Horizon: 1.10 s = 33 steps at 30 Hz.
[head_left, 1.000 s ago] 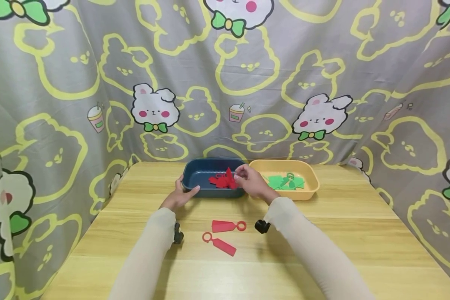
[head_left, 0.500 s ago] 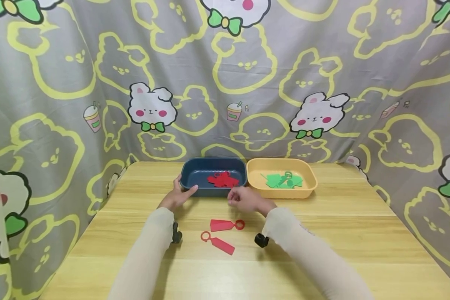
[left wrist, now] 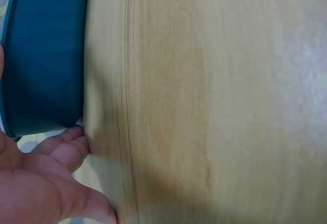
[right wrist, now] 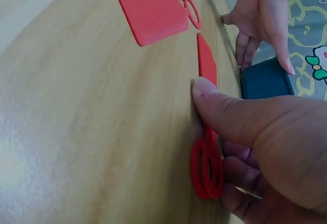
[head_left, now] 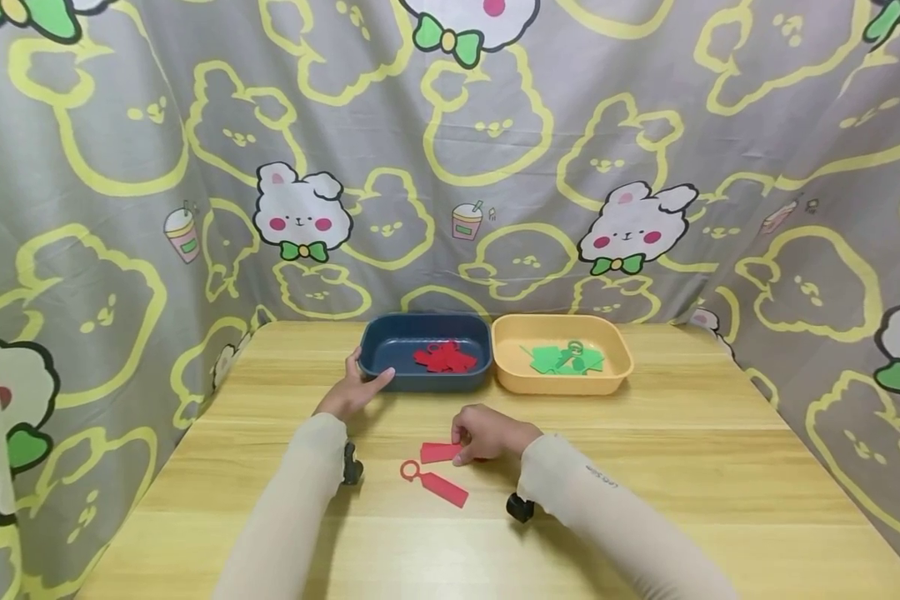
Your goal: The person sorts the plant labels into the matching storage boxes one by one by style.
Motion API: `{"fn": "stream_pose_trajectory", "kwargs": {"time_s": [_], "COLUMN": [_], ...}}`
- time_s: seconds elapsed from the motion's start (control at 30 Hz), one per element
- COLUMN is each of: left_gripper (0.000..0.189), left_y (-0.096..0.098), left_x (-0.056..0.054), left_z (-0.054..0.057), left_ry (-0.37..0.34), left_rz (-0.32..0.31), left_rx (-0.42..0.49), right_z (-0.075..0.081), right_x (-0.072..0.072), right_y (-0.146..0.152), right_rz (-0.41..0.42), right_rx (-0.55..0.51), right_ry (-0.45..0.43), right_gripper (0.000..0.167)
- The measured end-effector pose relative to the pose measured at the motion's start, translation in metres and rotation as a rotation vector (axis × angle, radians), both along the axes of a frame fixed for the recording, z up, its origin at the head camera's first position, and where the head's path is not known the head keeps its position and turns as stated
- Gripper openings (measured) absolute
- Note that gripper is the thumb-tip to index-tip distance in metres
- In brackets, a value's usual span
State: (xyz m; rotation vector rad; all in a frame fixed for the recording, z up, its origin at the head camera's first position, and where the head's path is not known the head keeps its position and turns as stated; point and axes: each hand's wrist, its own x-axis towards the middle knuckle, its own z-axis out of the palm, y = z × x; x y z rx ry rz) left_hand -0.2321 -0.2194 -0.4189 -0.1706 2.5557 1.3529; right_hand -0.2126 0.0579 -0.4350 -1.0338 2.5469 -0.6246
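Observation:
My right hand [head_left: 491, 435] pinches a flat red plastic tag [head_left: 438, 452] between thumb and fingers, low over the table. In the right wrist view its ring end looks doubled, near the fingers. Just in front, a second red tag [head_left: 445, 490] with a ring lies flat. My left hand [head_left: 354, 392] holds the left end of a dark blue tray [head_left: 427, 384], its thumb at the front rim and its fingers around the outer side. Inside that tray, toward the right, lies a heap of red tags [head_left: 446, 358].
A yellow tray [head_left: 558, 386] stands right beside the blue one and contains several green tags [head_left: 567, 361]. Both are at the back of the wooden table [head_left: 645, 517], before a patterned curtain [head_left: 397, 125]. Each wrist wears a small black camera [head_left: 520, 507].
My right hand let a red piece go into the blue tray, came back toward the front, and now grasps the upper of the two table tags. My left hand stays at the blue tray.

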Motion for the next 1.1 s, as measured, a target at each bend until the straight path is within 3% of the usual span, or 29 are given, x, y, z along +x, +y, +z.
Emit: {"fn": "stream_pose_trajectory", "kwargs": {"time_s": [0.23, 0.63, 0.87, 1.1], "left_gripper": [0.103, 0.102, 0.103, 0.104], "left_y": [0.0, 0.0, 0.0, 0.0], "left_x": [0.0, -0.001, 0.0, 0.001], "left_z": [-0.001, -0.002, -0.001, -0.001], "left_ry": [0.008, 0.013, 0.003, 0.017], "left_rz": [-0.002, -0.001, 0.007, -0.004], "left_rx": [-0.02, -0.036, -0.041, -0.033], "right_z": [0.005, 0.009, 0.015, 0.021], "right_x": [0.004, -0.008, -0.015, -0.02], "right_y": [0.001, 0.005, 0.006, 0.006], "right_rz": [-0.041, -0.102, -0.185, -0.199], "right_rx": [-0.043, -0.229, -0.293, -0.349], "right_ry": [-0.067, -0.023, 0.011, 0.022], "right_gripper": [0.024, 0.015, 0.011, 0.01]}}
